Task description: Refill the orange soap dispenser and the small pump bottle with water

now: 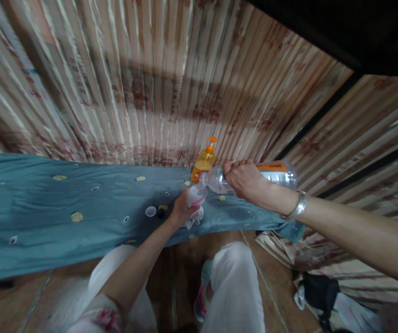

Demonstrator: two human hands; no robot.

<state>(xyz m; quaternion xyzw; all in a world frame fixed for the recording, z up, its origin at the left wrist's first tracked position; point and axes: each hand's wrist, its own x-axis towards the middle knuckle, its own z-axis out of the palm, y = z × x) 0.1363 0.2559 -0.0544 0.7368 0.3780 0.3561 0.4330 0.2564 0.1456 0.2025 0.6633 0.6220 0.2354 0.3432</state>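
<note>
My left hand [182, 208] is wrapped round a small clear bottle [196, 196] with pink markings, which stands tilted over the blue cloth. In my right hand [243, 178] is a large clear plastic bottle [282, 175] with an orange and silver label, held nearly sideways. Its neck meets the mouth of the small bottle; whether liquid is flowing I cannot tell. Beneath the small bottle lies a crumpled whitish cloth [196, 218], partly hidden. Just behind stands an orange pump bottle [204, 164]. Left of my left hand are a white round cap [150, 211] and a dark cap [162, 213].
A blue patterned cloth [101, 199] covers the long narrow surface before me. Pleated curtains [150, 83] hang right behind it. My knees are close to its front edge. Dark and white bags [323, 296] lie on the tiled floor at the right.
</note>
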